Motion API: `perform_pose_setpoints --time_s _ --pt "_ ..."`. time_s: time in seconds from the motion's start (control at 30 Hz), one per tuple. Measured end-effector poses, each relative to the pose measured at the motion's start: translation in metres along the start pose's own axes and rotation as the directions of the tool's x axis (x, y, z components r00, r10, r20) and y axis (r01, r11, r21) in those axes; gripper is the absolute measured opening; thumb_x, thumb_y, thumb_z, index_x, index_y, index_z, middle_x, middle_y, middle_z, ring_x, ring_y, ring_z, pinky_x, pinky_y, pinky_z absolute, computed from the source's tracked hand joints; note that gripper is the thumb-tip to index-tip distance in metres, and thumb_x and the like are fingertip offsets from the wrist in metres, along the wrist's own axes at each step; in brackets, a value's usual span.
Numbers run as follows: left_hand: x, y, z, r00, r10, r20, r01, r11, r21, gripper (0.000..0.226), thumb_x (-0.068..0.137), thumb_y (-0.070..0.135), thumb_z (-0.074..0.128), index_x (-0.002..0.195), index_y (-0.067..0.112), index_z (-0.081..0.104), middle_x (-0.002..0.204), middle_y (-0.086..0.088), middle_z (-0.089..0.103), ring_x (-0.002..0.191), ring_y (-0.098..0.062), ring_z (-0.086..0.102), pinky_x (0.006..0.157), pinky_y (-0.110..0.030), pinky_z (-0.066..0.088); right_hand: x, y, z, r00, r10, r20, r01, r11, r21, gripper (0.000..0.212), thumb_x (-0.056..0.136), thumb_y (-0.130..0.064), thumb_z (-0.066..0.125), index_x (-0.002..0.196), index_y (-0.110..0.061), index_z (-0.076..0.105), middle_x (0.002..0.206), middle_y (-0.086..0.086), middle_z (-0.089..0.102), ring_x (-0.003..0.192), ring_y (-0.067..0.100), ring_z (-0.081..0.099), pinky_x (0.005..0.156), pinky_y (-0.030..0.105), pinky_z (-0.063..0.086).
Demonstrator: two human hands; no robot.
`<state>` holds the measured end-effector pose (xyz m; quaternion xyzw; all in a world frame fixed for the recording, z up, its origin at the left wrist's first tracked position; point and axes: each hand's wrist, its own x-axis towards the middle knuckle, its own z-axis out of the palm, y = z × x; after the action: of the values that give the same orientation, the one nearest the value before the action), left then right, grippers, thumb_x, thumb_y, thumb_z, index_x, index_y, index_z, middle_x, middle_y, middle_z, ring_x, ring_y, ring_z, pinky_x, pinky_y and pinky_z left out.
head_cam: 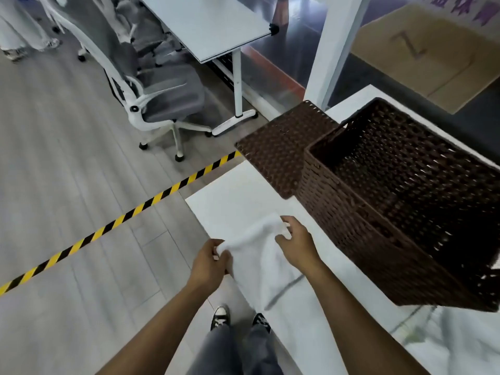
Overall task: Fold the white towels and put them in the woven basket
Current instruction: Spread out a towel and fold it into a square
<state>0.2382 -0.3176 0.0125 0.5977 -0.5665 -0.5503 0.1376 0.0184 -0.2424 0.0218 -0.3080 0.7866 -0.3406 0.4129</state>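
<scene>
While both hands hold the soft white terry towel up by its top edge over the near corner of the white smooth-topped table, the fold is judged not yet begun. Left hand pinches one upper corner between thumb and curled fingers; right hand grips the other corner, with the cloth sagging between them and its lower part draping down over the table edge. Good practice for this step, in my judgement: draw the top edge taut, lay the cloth flat on the table, then bring corner to corner squarely. Limp, fluffy pile will likely bunch unless smoothed. Just beside the right hand stands the dark brown rectangular woven basket, rigid and open-weave, apparently holding no towel, its flat woven lid leaning beside it.
</scene>
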Motion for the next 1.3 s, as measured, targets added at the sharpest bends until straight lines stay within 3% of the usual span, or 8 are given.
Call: perform_pose_setpoints --time_s 0.3,0.43,0.53,0.63,0.73,0.87,1.1,1.3 --pt "0.125 0.023 -0.010 0.998 0.055 -0.018 -0.053 0.995 0.085 0.013 0.101 0.020 0.055 0.114 0.019 0.057 0.099 -0.003 0.062 0.079 -0.020 0.067 0.071 -0.043 0.063 0.107 -0.032 0.033 0.987 -0.060 -0.150 0.054 0.997 -0.046 0.046 0.092 -0.009 0.062 0.133 -0.028 0.053 0.128 -0.001 0.062 0.117 0.021 0.059 0.085 0.027 0.043" --pt "0.158 0.017 -0.015 0.994 0.110 -0.025 -0.099 0.955 0.280 0.029 0.096 0.025 0.059 0.124 0.030 0.051 0.117 -0.003 0.058 0.093 -0.026 0.065 0.085 -0.049 0.057 0.116 -0.021 0.054 0.960 -0.191 -0.207 0.078 0.886 -0.458 0.074 0.079 -0.014 0.072 0.147 -0.027 0.045 0.133 0.002 0.055 0.120 0.025 0.050 0.095 0.043 0.043" --pt "0.146 0.009 -0.016 0.951 0.305 0.046 -0.272 0.758 0.593 0.056 0.090 0.022 0.070 0.141 0.026 0.047 0.147 -0.010 0.041 0.124 -0.034 0.048 0.103 -0.048 0.046 0.091 0.000 0.070 0.927 -0.294 -0.233 0.092 0.781 -0.618 0.067 0.080 -0.022 0.076 0.142 -0.024 0.052 0.132 0.003 0.058 0.117 0.026 0.054 0.094 0.044 0.044" --pt "0.127 -0.004 -0.009 0.872 0.375 0.314 -0.471 0.472 0.746 0.059 0.096 0.044 0.061 0.150 0.035 0.039 0.164 -0.007 0.025 0.150 -0.035 0.024 0.118 -0.049 0.029 0.067 0.029 0.083 0.939 -0.284 -0.192 0.103 0.767 -0.633 0.053 0.088 -0.035 0.071 0.138 -0.025 0.056 0.138 0.005 0.058 0.125 0.027 0.055 0.102 0.044 0.044" --pt "0.129 -0.023 -0.005 0.868 0.278 0.411 -0.491 0.368 0.790 0.064 0.099 0.063 0.037 0.157 0.042 0.019 0.168 -0.001 -0.004 0.154 -0.031 -0.008 0.123 -0.047 0.006 0.064 0.045 0.090 0.957 -0.253 -0.139 0.101 0.745 -0.660 0.060 0.091 -0.049 0.065 0.146 -0.030 0.049 0.153 0.003 0.047 0.139 0.025 0.045 0.114 0.044 0.037" --pt "0.146 -0.017 -0.006 0.872 0.267 0.411 -0.484 0.339 0.807 0.067 0.099 0.064 0.032 0.158 0.042 0.008 0.167 -0.001 -0.013 0.152 -0.030 -0.019 0.122 -0.046 -0.005 0.086 0.040 0.092 0.961 -0.253 -0.116 0.113 0.738 -0.665 0.068 0.093 -0.057 0.059 0.153 -0.032 0.039 0.161 0.002 0.037 0.149 0.023 0.034 0.122 0.044 0.026" --pt "0.151 0.015 -0.009 0.878 0.207 0.432 -0.477 0.283 0.832 0.066 0.100 0.057 0.042 0.158 0.037 0.017 0.169 -0.006 -0.001 0.154 -0.035 -0.006 0.121 -0.046 -0.003 0.089 0.015 0.089 0.969 -0.206 -0.135 0.081 0.784 -0.616 0.066 0.092 -0.046 0.067 0.150 -0.026 0.046 0.158 0.005 0.042 0.146 0.026 0.039 0.119 0.045 0.030" --pt "0.123 0.069 -0.009 0.765 0.405 0.501 -0.624 0.275 0.731 0.048 0.094 0.035 0.064 0.140 0.024 0.054 0.153 -0.008 0.045 0.145 -0.036 0.036 0.118 -0.051 0.027 0.057 -0.016 0.063 0.916 -0.266 -0.301 0.058 0.829 -0.557 0.057 0.093 -0.036 0.064 0.146 -0.021 0.051 0.152 0.005 0.050 0.135 0.022 0.050 0.110 0.037 0.041"
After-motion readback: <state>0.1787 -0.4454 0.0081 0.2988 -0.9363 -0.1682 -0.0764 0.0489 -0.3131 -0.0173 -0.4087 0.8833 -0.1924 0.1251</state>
